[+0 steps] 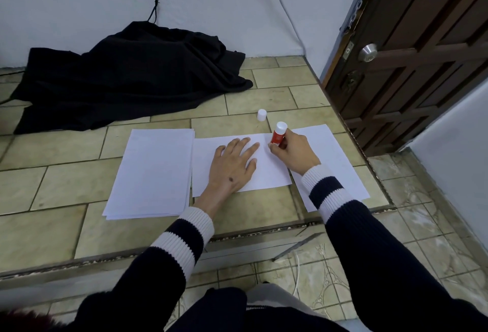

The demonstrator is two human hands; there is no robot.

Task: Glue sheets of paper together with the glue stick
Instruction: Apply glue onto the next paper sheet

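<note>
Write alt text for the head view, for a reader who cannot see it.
A person's left hand lies flat on a paper sheet on a tiled floor while the right hand presses a red glue stick onto it. A paper stack lies left, a white cap behind.

Matt white paper sheets, seemingly plastic glue stick, glossy metal doorknob

black cloth heaped on tiled floor; brown door right.
</note>
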